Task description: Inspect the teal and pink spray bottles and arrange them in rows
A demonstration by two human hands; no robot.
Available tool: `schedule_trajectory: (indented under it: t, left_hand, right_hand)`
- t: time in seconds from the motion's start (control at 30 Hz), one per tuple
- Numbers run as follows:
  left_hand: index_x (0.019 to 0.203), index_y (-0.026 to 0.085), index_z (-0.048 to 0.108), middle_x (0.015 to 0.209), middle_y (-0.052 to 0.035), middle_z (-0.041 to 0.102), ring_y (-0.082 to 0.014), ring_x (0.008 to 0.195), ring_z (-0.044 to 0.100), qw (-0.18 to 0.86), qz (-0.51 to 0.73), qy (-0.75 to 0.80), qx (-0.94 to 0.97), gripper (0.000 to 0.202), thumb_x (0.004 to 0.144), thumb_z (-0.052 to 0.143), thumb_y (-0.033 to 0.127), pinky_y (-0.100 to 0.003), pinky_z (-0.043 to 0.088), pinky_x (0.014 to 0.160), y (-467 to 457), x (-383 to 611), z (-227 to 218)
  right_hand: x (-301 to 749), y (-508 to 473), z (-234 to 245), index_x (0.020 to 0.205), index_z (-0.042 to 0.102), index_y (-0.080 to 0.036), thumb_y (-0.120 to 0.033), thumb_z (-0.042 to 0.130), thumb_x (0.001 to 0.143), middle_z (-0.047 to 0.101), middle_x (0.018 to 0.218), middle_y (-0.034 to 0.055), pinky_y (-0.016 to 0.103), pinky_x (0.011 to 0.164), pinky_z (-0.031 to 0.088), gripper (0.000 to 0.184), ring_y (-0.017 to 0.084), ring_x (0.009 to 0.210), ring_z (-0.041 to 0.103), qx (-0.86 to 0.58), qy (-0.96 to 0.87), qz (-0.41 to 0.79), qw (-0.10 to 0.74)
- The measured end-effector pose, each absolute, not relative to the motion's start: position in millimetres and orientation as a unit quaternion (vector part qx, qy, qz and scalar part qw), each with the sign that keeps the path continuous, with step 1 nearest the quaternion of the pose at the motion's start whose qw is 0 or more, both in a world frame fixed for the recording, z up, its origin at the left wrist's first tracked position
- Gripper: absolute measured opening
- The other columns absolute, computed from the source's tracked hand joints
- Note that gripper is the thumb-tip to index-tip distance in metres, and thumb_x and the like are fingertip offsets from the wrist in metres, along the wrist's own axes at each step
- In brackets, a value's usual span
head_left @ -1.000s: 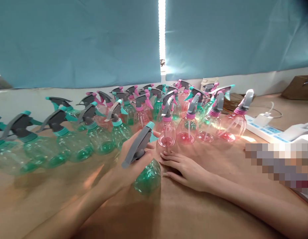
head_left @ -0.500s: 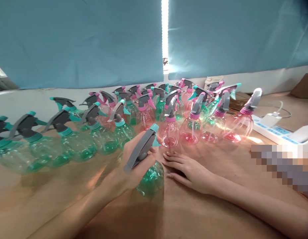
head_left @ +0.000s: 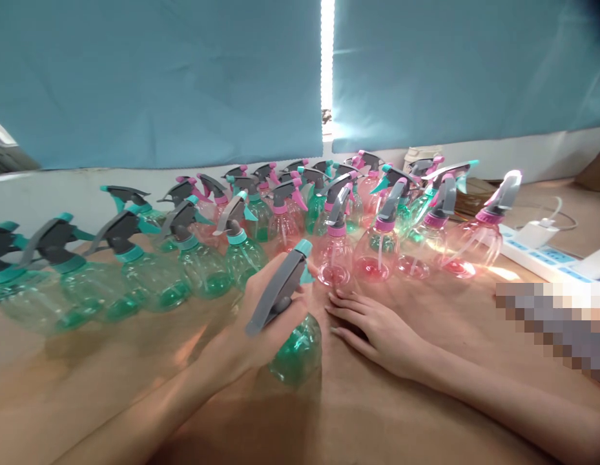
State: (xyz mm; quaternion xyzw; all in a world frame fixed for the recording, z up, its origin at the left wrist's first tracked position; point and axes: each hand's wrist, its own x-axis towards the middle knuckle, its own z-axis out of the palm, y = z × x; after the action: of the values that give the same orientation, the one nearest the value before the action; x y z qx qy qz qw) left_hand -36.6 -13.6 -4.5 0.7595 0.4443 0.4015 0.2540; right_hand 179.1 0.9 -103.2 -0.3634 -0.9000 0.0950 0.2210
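My left hand [head_left: 258, 323] is wrapped round the neck of a green spray bottle [head_left: 296, 345] with a grey trigger head [head_left: 279, 287] and a teal nozzle tip. The bottle stands on the brown table [head_left: 367, 413] near its middle. My right hand [head_left: 377, 326] lies flat on the table just to the right of the bottle, fingers stretched out toward it and holding nothing.
Several green spray bottles [head_left: 197, 265] stand in rows at the left and several pink ones [head_left: 377, 255] at the centre and right. A white power strip [head_left: 546, 258] with a plugged charger lies at the right. Blue curtains [head_left: 159, 77] hang behind.
The view has drifted slightly, so everything sits a little further right. Both hands and the held bottle keep the same pose.
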Motion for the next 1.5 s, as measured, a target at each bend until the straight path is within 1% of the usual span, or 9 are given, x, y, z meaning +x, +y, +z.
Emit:
schedule_trajectory:
  t: [0.1, 0.23, 0.57, 0.8, 0.97, 1.07, 1.3, 1.4, 1.5]
  left_hand:
    - [0.105, 0.028, 0.053, 0.067, 0.0044, 0.048, -0.0147, 0.053, 0.047, 0.277, 0.392, 0.430, 0.765, 0.022, 0.083, 0.050, 0.024, -0.029, 0.042, 0.055, -13.0, -34.8, -3.3]
    - [0.112, 0.030, 0.052, 0.064, 0.0056, 0.046, -0.0143, 0.049, 0.044, 0.285, 0.393, 0.425, 0.764, 0.028, 0.084, 0.049, 0.025, -0.028, 0.040, 0.051, -13.5, -34.5, -3.8]
    - [0.101, 0.028, 0.053, 0.062, 0.0055, 0.046, -0.0150, 0.052, 0.049, 0.270, 0.401, 0.431, 0.762, 0.019, 0.082, 0.050, 0.027, -0.028, 0.040, 0.051, -13.1, -34.0, -5.0]
    - [0.108, 0.027, 0.055, 0.072, 0.0040, 0.052, -0.0131, 0.050, 0.047, 0.270, 0.413, 0.418, 0.762, 0.027, 0.082, 0.049, 0.026, -0.028, 0.039, 0.050, -10.0, -33.7, -7.0]
    - [0.095, 0.027, 0.055, 0.065, 0.0042, 0.050, -0.0157, 0.055, 0.050, 0.247, 0.407, 0.433, 0.765, 0.015, 0.081, 0.050, 0.027, -0.029, 0.042, 0.053, -14.3, -32.9, -4.1]
    - [0.095, 0.026, 0.055, 0.068, 0.0038, 0.051, -0.0154, 0.058, 0.052, 0.230, 0.409, 0.457, 0.756, 0.012, 0.084, 0.049, 0.024, -0.029, 0.043, 0.056, -19.1, -31.1, -2.1]
    - [0.090, 0.027, 0.052, 0.064, 0.0050, 0.043, -0.0144, 0.053, 0.046, 0.241, 0.411, 0.424, 0.770, 0.009, 0.081, 0.049, 0.025, -0.028, 0.041, 0.051, -13.6, -33.2, -5.2]
    - [0.096, 0.027, 0.052, 0.067, 0.0046, 0.044, -0.0138, 0.053, 0.043, 0.244, 0.408, 0.422, 0.772, 0.015, 0.082, 0.049, 0.024, -0.028, 0.040, 0.052, -12.7, -35.0, -5.6]
    - [0.090, 0.026, 0.052, 0.069, 0.0037, 0.047, -0.0142, 0.056, 0.046, 0.241, 0.401, 0.437, 0.768, 0.008, 0.083, 0.050, 0.024, -0.028, 0.041, 0.054, -14.0, -35.6, -5.0]
  right_hand:
    - [179.6, 1.3, -104.8, 0.127, 0.061, -0.014, -0.033, 0.046, 0.096, 0.061, 0.133, 0.0113, 0.051, 0.107, 0.043, 0.039, 0.029, 0.127, 0.052, -0.376, -0.893, 0.092, 0.230]
    - [180.0, 2.2, -106.1, 0.127, 0.061, -0.015, -0.033, 0.050, 0.094, 0.062, 0.131, 0.0120, 0.051, 0.104, 0.046, 0.039, 0.029, 0.124, 0.055, -0.385, -0.885, 0.103, 0.242]
    - [179.3, 2.3, -108.6, 0.127, 0.060, -0.013, -0.036, 0.047, 0.095, 0.060, 0.134, 0.0129, 0.051, 0.103, 0.047, 0.042, 0.029, 0.125, 0.055, -0.400, -0.884, 0.090, 0.226]
    - [179.7, 2.4, -108.1, 0.127, 0.060, -0.012, -0.037, 0.047, 0.095, 0.058, 0.135, 0.0140, 0.052, 0.105, 0.045, 0.043, 0.030, 0.128, 0.052, -0.407, -0.882, 0.084, 0.221]
    - [179.9, 2.4, -109.5, 0.128, 0.060, -0.017, -0.037, 0.049, 0.094, 0.059, 0.135, 0.0126, 0.054, 0.105, 0.044, 0.041, 0.030, 0.127, 0.053, -0.406, -0.878, 0.088, 0.239]
    - [180.2, 3.0, -109.9, 0.129, 0.059, -0.018, -0.037, 0.049, 0.094, 0.058, 0.136, 0.0122, 0.054, 0.105, 0.044, 0.042, 0.030, 0.127, 0.052, -0.403, -0.879, 0.086, 0.242]
    - [180.0, 3.8, -108.5, 0.131, 0.057, -0.015, -0.038, 0.048, 0.095, 0.056, 0.138, 0.0125, 0.053, 0.107, 0.042, 0.044, 0.029, 0.129, 0.050, -0.400, -0.884, 0.082, 0.226]
    - [180.0, 3.4, -107.9, 0.132, 0.057, -0.014, -0.037, 0.048, 0.095, 0.056, 0.138, 0.0130, 0.053, 0.107, 0.042, 0.044, 0.030, 0.129, 0.050, -0.400, -0.886, 0.083, 0.219]
    - [180.2, 3.1, -107.3, 0.132, 0.056, -0.011, -0.037, 0.046, 0.096, 0.055, 0.139, 0.0138, 0.053, 0.107, 0.042, 0.046, 0.030, 0.131, 0.048, -0.399, -0.891, 0.081, 0.202]
